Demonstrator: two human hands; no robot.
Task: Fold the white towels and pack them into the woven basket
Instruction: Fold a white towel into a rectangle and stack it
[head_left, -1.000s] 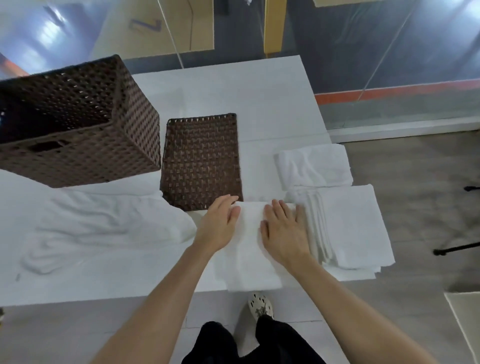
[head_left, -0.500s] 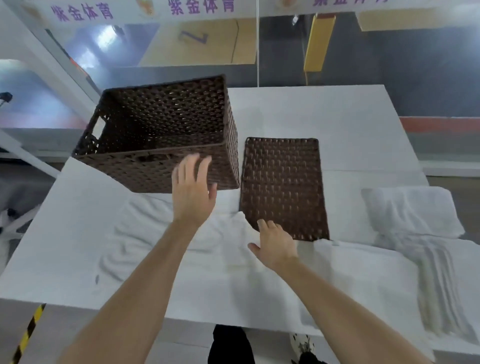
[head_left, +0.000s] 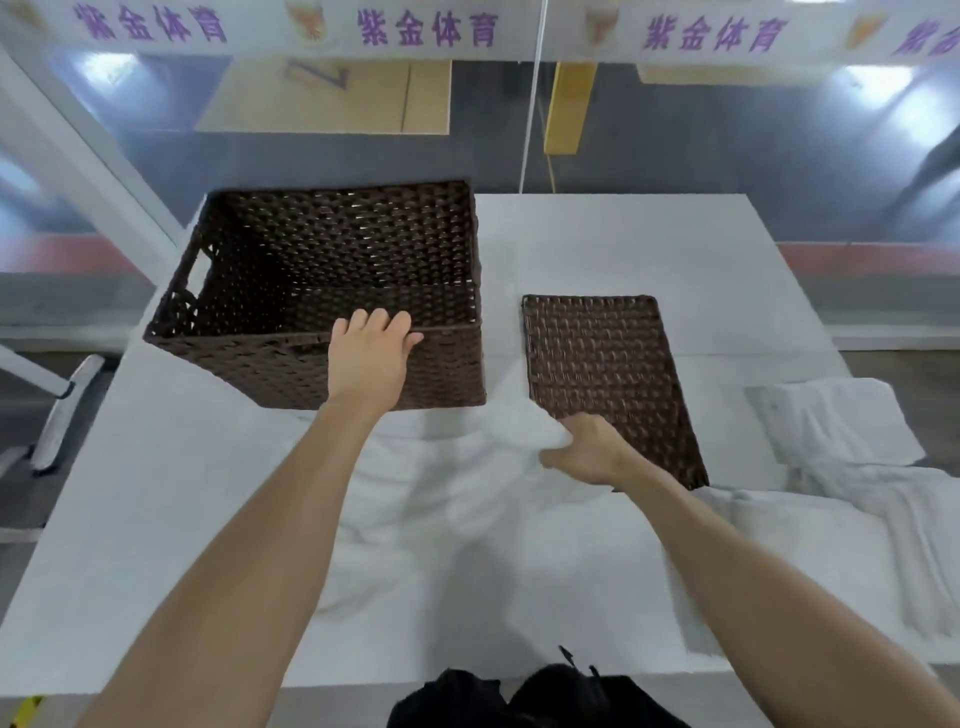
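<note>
The woven basket (head_left: 322, 280) stands at the far left of the white table (head_left: 649, 249), mouth up and nothing visible inside, its long side running left to right. The left hand (head_left: 370, 358) lies against its near wall with the fingertips up at the rim; whether they hook over the edge cannot be told. Just right of the basket, the woven lid (head_left: 597, 364) lies flat. At the lid's near left corner, the right hand (head_left: 584, 454) pinches a raised corner of the crumpled towel (head_left: 441, 525), which sprawls left to right across the near half of the table, its far edge touching the foot of the basket. Folded towels (head_left: 836, 431) are stacked at the far right, well apart from the basket. The towel thus lies near and to the right of the basket's mouth, and the right hand alone holds it. Folding it probably needs the left hand to come off the basket and take another corner.
</note>
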